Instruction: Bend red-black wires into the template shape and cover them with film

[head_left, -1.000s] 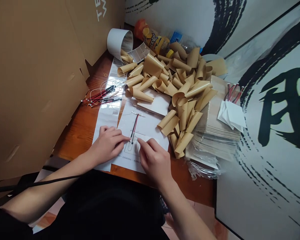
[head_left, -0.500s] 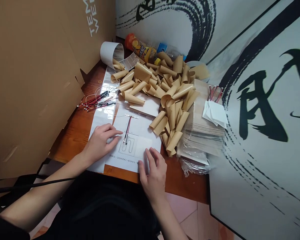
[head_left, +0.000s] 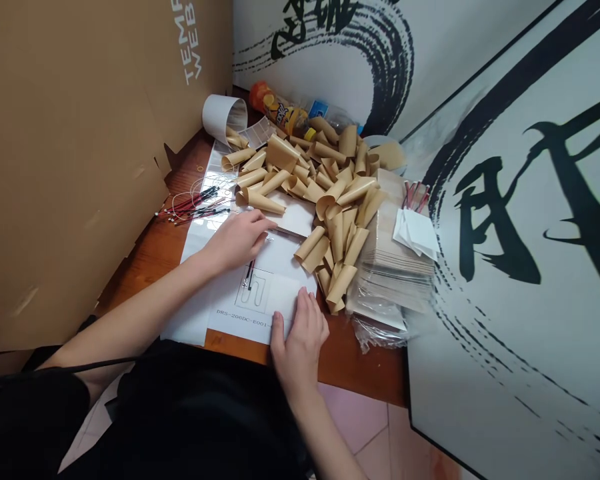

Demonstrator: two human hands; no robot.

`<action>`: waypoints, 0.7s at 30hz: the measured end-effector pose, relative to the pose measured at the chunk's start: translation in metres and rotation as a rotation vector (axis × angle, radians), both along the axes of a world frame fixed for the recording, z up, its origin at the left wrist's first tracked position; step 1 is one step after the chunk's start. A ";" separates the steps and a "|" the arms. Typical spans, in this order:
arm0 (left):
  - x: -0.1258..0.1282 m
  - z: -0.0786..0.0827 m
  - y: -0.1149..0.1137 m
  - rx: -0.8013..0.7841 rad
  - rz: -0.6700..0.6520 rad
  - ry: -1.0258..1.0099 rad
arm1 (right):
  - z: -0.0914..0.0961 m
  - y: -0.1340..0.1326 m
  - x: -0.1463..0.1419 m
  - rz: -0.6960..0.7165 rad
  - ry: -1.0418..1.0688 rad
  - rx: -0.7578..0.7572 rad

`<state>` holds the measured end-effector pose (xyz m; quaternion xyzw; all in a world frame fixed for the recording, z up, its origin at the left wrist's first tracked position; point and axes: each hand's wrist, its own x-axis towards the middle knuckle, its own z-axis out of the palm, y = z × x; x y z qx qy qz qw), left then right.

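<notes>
My left hand [head_left: 237, 239] reaches across the printed sheet [head_left: 233, 321], fingers stretched out, fingertips at the near edge of a flat white stack [head_left: 297, 212]. Whether those fingertips grip anything is hard to see. Below it, a thin square piece with a looping heating trace [head_left: 255, 291] lies on the sheet, joined to dark and red wires [head_left: 251, 270] whose upper part the hand hides. My right hand [head_left: 301, 337] rests open at the sheet's lower right, thumb apart from the fingers.
Many curled brown paper pieces [head_left: 283, 153] are heaped behind and right. Bundled red and black wires [head_left: 200, 200] lie left. A plastic-wrapped stack [head_left: 395, 280] carries white squares [head_left: 415, 232]. Bottles [head_left: 280, 110] and a white roll [head_left: 220, 117] stand behind; a cardboard wall [head_left: 70, 167] bounds the left.
My left hand has moved forward and right, from beside the looping trace to the white stack's edge. My right hand stays near the sheet's lower right. The view has shifted slightly.
</notes>
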<state>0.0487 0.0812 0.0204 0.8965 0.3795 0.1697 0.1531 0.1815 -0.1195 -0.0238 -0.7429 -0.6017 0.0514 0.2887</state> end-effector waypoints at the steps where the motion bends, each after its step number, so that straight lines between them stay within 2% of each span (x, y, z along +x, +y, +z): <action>1: 0.004 0.001 0.007 -0.026 0.001 -0.007 | 0.002 0.001 -0.001 -0.017 0.033 -0.019; 4: 0.010 -0.001 0.023 -0.077 0.019 -0.059 | 0.009 0.004 -0.002 -0.066 0.172 -0.069; 7: 0.009 -0.008 0.028 -0.110 0.005 -0.078 | 0.018 0.008 0.000 -0.116 0.314 -0.119; 14: 0.008 -0.019 0.020 -0.123 -0.037 -0.119 | 0.032 0.020 0.005 -0.207 0.647 -0.179; 19: 0.009 -0.023 0.019 -0.110 -0.046 -0.175 | 0.031 0.027 0.017 -0.355 0.874 -0.152; 21: 0.008 -0.024 0.020 -0.124 -0.045 -0.214 | 0.029 0.027 0.020 -0.362 0.931 -0.147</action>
